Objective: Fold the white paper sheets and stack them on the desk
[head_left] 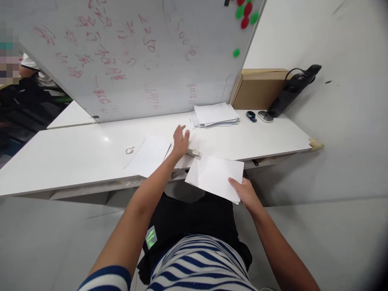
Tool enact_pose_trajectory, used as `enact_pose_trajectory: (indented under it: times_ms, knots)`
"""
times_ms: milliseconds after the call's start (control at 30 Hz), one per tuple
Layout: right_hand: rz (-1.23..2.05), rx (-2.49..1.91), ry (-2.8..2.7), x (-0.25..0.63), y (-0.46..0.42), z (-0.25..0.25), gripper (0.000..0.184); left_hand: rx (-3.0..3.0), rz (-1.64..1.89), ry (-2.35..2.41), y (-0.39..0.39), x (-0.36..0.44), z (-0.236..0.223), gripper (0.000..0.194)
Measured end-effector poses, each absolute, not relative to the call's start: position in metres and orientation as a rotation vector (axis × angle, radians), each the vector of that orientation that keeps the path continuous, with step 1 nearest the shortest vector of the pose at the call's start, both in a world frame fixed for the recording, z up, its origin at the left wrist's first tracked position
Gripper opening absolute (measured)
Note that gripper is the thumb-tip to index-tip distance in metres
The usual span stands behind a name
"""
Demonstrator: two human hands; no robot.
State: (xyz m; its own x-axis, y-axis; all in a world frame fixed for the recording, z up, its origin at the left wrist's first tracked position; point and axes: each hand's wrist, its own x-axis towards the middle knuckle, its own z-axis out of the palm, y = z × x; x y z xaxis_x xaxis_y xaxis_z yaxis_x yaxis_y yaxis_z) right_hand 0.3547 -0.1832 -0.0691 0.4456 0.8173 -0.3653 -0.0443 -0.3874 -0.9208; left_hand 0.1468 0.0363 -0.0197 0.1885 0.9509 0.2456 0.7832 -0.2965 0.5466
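My right hand (247, 192) grips a few white paper sheets (216, 178) at their right side, thumb on top, at the table's front edge. My left hand (181, 141) is over the table with thumb and fingers apart, holding nothing. Close by it lies a small pale oblong object (193, 152), partly hidden by the hand, whose kind I cannot make out. To the left, more white sheets (150, 155) lie at the front edge. Behind my left hand is a stack of paper (215, 115), its edges uneven.
A whiteboard (136, 60) with red writing and magnets stands along the table (75, 153). At the right are a cardboard box (257, 91), a black bottle (287, 93), a mouse (265, 116) and a dark watch (251, 116). A small ring-shaped item (129, 150) lies left. Another person is partly visible far left.
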Motion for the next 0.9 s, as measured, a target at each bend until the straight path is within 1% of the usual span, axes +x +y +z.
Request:
enact_pose_trajectory:
  times_ms: [67,133,233,300,400,533,700,800,900]
  knots:
    - [1.022,-1.746,-0.679,0.367,-0.185,-0.066,0.031,2.055,1.009,1.715,0.023,0.136,-0.018,0.055]
    - [0.905,-1.773,-0.628,0.383,-0.189,-0.061,0.031,2.046,1.070,1.696,0.007,0.129,-0.023,0.055]
    - [0.719,-1.712,-0.540,0.401,-0.197,-0.050,0.035,2.156,0.918,1.666,-0.014,0.128,-0.037,0.055]
    - [0.650,-1.647,-0.547,0.406,-0.201,-0.043,0.040,2.137,0.800,1.739,-0.020,0.131,-0.045,0.056]
    - [0.683,-1.660,-0.614,0.403,-0.203,-0.040,0.043,2.056,0.723,1.833,-0.020,0.137,-0.050,0.056]
    - [0.747,-1.728,-0.641,0.398,-0.200,-0.050,0.042,2.070,0.718,1.828,-0.019,0.137,-0.049,0.054]
    - [0.762,-1.685,-0.620,0.397,-0.192,-0.059,0.042,2.056,0.685,1.804,-0.021,0.135,-0.046,0.054]
    - [0.774,-1.666,-0.636,0.399,-0.178,-0.056,0.040,2.065,0.664,1.771,-0.021,0.135,-0.045,0.053]
    - [0.717,-1.629,-0.631,0.412,-0.148,-0.045,0.037,2.085,0.672,1.758,-0.020,0.135,-0.046,0.050]
